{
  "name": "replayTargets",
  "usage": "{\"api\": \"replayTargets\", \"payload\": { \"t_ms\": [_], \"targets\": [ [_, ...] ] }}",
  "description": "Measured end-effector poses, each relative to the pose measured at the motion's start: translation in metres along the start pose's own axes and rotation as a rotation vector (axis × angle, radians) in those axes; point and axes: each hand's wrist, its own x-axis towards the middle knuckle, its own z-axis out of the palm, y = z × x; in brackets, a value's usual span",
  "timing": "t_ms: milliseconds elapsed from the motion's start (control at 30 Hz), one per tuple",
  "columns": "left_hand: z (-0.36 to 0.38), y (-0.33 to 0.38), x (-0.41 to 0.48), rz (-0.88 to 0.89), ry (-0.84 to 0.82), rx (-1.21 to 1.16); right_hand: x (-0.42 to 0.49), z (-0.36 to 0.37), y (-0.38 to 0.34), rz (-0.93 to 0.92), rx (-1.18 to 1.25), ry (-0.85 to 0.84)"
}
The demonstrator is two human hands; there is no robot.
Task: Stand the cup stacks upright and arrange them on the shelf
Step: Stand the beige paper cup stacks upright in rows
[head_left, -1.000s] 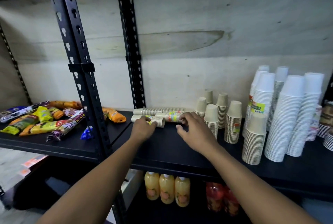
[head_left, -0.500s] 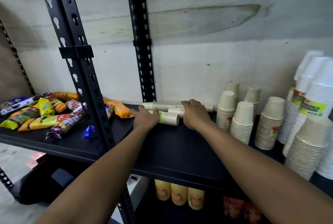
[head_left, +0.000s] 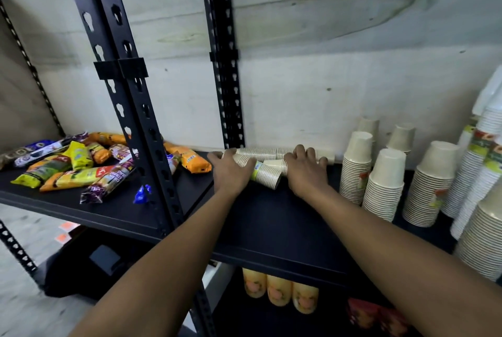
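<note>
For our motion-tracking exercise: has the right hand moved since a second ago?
Yes. The right hand has reached deeper toward the back wall, now curling over the lying cup stacks.

1. Shelf [head_left: 271, 222]: matte black.
2. Post [head_left: 130, 92]: black, keyhole-slot pattern.
3. Lying cups [head_left: 267, 175]: beige, finely ribbed; green-yellow label.
4. Upright cups [head_left: 385, 182]: beige, rim-striped; red-green label patches.
5. White cups [head_left: 489, 130]: white; green-orange labels.
6. Snacks [head_left: 76, 163]: yellow, orange, purple, blue wrappers.
7. Bottles [head_left: 278, 289]: yellow-orange.

Two arms are shown bare from the lower edge of the view to the wrists. The left hand [head_left: 232, 173] and the right hand [head_left: 305, 172] are likewise seen uncovered.
</note>
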Motion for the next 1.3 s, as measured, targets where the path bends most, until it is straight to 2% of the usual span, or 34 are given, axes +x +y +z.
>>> {"api": "replayTargets", "payload": {
  "t_ms": [133, 300, 533, 800, 1300],
  "targets": [
    [-0.016, 0.013, -0.012, 0.118, 0.020, -0.070, -0.007, -0.004, 0.002, 0.001, 0.058, 0.047],
    [-0.046, 0.025, -0.030, 0.230, 0.018, -0.059, -0.021, -0.020, -0.006, -0.036, 0.283, 0.074],
    [-0.092, 0.027, -0.077, 0.371, 0.092, 0.165, -0.038, -0.036, -0.039, -0.087, 0.632, 0.119],
    [-0.118, 0.008, -0.121, 0.454, 0.061, 0.243, -0.044, -0.035, -0.085, -0.088, 1.037, 0.003],
    [-0.116, -0.007, -0.122, 0.548, 0.100, 0.322, -0.046, -0.016, -0.099, -0.190, 1.186, -0.090]
  ]
}}
